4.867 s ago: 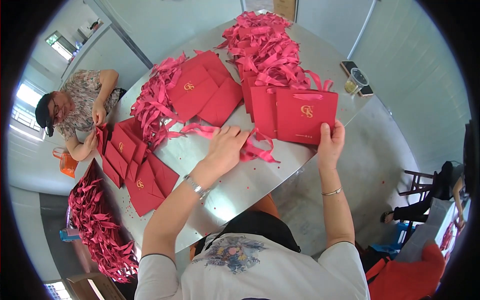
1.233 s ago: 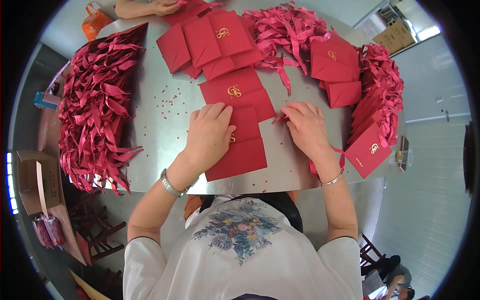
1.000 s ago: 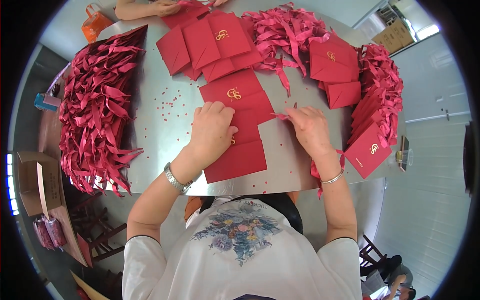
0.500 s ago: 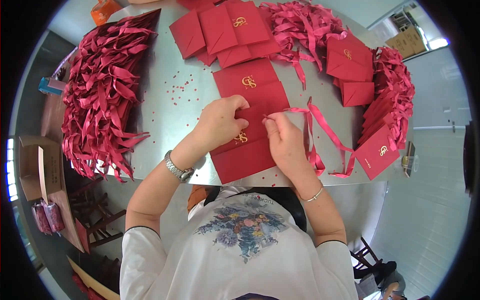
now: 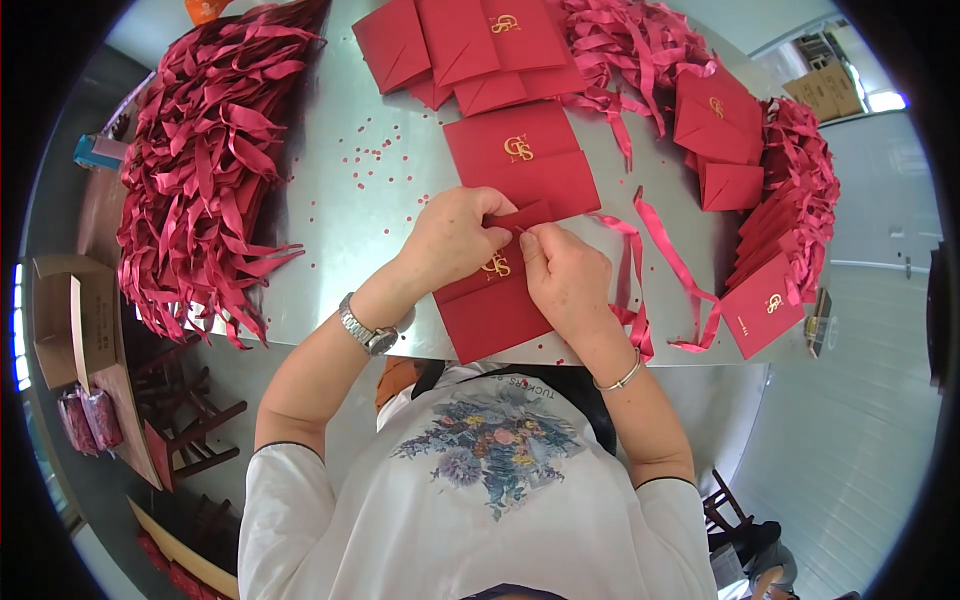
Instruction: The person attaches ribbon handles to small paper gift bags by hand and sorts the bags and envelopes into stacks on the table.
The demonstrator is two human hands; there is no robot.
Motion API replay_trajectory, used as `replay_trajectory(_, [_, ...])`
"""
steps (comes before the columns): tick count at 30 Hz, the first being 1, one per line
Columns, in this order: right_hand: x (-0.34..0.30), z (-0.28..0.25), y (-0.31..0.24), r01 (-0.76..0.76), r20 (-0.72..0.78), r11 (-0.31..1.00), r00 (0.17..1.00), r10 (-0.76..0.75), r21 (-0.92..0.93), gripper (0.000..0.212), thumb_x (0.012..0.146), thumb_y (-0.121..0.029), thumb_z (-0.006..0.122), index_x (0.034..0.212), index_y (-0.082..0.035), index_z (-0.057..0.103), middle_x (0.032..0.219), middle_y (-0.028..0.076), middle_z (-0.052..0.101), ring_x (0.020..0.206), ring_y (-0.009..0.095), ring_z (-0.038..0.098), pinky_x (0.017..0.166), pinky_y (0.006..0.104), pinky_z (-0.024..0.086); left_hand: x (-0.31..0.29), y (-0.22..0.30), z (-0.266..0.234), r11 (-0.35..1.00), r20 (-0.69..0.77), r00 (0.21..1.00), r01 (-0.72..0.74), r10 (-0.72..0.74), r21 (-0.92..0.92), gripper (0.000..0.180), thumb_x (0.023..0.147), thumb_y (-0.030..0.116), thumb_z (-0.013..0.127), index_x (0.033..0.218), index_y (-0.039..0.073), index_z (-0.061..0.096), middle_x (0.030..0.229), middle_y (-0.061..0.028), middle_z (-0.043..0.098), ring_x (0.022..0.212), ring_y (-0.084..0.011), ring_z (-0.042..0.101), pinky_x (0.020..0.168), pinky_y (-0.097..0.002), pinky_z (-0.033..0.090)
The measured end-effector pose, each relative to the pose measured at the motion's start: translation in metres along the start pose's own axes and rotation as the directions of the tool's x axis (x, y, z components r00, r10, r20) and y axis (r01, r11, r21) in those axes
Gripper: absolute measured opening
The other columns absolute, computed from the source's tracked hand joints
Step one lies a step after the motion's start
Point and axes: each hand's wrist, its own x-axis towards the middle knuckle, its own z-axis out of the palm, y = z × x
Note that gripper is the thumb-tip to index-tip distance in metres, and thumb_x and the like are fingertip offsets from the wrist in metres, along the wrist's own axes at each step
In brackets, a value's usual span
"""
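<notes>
A flat red paper bag (image 5: 492, 318) with a gold emblem lies before me at the table's front edge. Thumb and fingers of my left hand (image 5: 452, 238) pinch the bag by its raised far edge. Close beside them, my right hand (image 5: 572, 275) is closed in a pinch at that same edge; whatever its fingertips hold is too small to make out. A pink-red ribbon (image 5: 634, 255) runs beside and partly behind the right hand. A second ribbon (image 5: 670, 255) lies looped further right. Just beyond my hands rests another red bag (image 5: 565, 180), partly overlapped by the near one.
Ribboned red bags (image 5: 205, 160) form a large pile at the left. Flat bags (image 5: 465, 45) are stacked at the back, next to heaped ribbons (image 5: 650, 45). More bags (image 5: 765, 300) stand along the right. Small red paper dots (image 5: 375, 155) are scattered over the metal table (image 5: 340, 250).
My right fingertips have moved slightly left, closer to my left hand at the bag's edge. The view has shifted a little, so the table's things sit differently in the picture.
</notes>
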Motion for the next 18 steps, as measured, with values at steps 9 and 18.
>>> replay_trajectory(9, [0.017,0.011,-0.003,-0.046,0.007,0.993,0.999,0.047,-0.106,0.021,0.088,-0.021,0.06,0.074,-0.006,0.06,0.067,0.012,0.063,0.057,0.032,0.063,0.052,0.0439,0.048,0.007,-0.007,0.005,0.989,-0.058,0.996,-0.057,0.066,0.136,0.025,0.079,0.005,0.066,0.103,-0.001,0.067,0.093,-0.0155,0.071,0.085,-0.0277,0.068,0.076,-0.0344,0.052])
replay_trajectory(18, [0.045,-0.02,-0.03,0.111,0.376,0.954,0.927,0.002,-0.279,0.018,0.08,-0.02,0.057,0.073,-0.007,0.066,0.072,0.019,0.067,0.064,0.039,0.066,0.058,0.0514,0.053,-0.012,-0.004,0.006,0.949,-0.097,0.963,-0.225,0.251,0.22,0.017,0.079,0.005,0.058,0.095,0.006,0.063,0.09,-0.0191,0.064,0.087,-0.0403,0.062,0.073,-0.0442,0.051])
